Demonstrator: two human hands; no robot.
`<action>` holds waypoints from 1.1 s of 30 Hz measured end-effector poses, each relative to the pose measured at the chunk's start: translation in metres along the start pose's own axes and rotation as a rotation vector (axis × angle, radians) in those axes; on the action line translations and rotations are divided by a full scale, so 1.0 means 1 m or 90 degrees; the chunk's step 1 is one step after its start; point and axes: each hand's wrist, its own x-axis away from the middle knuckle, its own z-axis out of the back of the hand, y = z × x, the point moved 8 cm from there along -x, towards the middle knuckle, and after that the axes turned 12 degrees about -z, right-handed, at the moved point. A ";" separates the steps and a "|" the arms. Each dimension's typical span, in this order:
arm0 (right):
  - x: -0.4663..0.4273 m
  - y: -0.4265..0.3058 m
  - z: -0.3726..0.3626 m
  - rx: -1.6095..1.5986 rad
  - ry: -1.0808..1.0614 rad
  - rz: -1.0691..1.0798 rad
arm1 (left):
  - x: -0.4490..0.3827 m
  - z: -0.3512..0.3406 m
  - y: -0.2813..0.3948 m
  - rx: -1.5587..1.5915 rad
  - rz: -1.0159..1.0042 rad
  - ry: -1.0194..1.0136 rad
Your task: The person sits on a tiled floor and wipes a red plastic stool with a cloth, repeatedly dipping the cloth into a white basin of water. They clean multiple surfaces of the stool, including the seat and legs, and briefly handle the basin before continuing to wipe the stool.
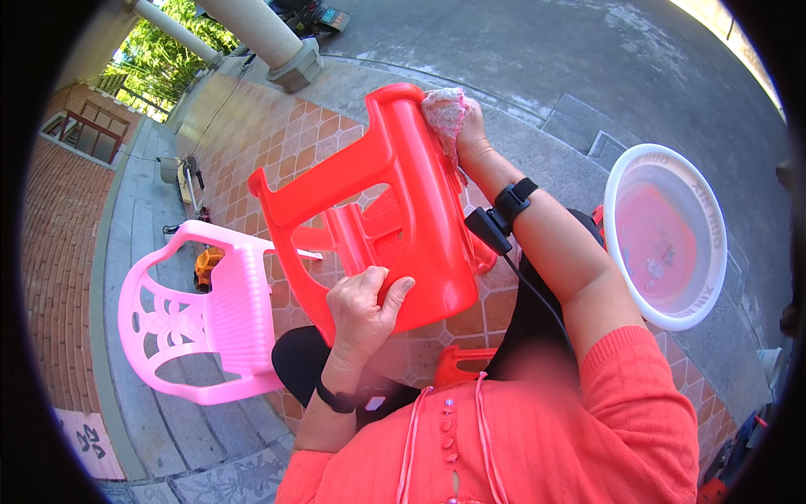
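A red plastic stool (434,252) is tilted on its side in front of me, its legs pointing up and left. My left hand (368,309) grips its edge near my lap, thumb on the outer face. My right hand (473,129) holds a wet-looking pink and white cloth (446,113) against the far end of a stool leg. Some of the right fingers are hidden behind the cloth. A black strap with a small device and a cable is on my right forearm.
A white plastic basin (614,189) with pinkish contents stands at the right. At the left is a pink plastic armchair (239,309) on the tiled floor. Another red plastic piece (463,362) shows between my knees. A column (258,31) rises at the top left, near stone steps.
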 end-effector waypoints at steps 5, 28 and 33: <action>-0.018 0.014 0.002 0.062 -0.061 -0.028 | 0.001 -0.001 -0.003 -0.005 0.011 -0.012; 0.091 -0.059 -0.108 1.009 0.076 0.570 | 0.002 0.003 -0.004 -0.001 -0.009 0.018; 0.092 -0.072 -0.104 0.765 -0.162 0.569 | 0.001 0.003 -0.004 0.002 -0.001 0.022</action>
